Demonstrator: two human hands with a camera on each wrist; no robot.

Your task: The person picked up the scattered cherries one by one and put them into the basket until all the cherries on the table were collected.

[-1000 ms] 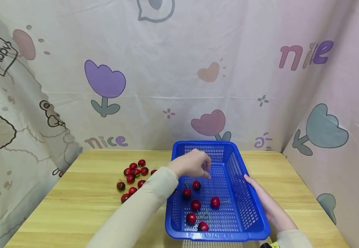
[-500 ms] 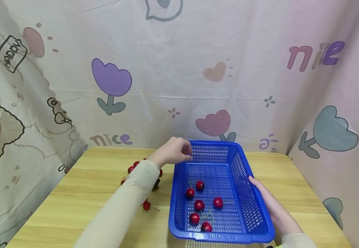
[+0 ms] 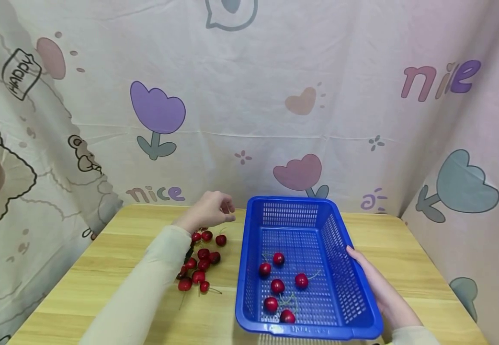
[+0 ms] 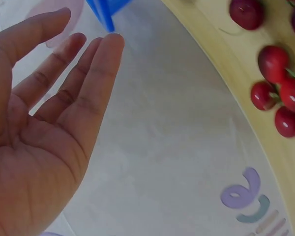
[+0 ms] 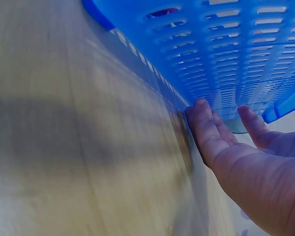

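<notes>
My left hand (image 3: 210, 210) hangs above the table left of a blue plastic basket (image 3: 244, 287), over the back of a pile of loose cherries (image 3: 203, 265). Its fingers (image 4: 105, 64) are loosely bent, with nothing between them. Several red cherries (image 3: 277, 286) with stems lie on the basket floor, mostly toward its near left part. At the basket's right side rests my right hand (image 3: 380, 287); in the right wrist view its extended fingers (image 5: 206, 123) touch the outside of the slotted wall (image 5: 226, 54). Part of the cherry pile is hidden behind my left forearm.
The light wooden table (image 3: 81, 282) extends left and right of the basket. A printed curtain (image 3: 232, 96) hangs along the table's back edge and both sides. The basket's raised rim (image 3: 310, 330) stands between the loose cherries and those inside.
My left hand has moved left from over the basket, past its rim, to above the cherry pile. My right hand stays at the basket's side. The view has shifted slightly.
</notes>
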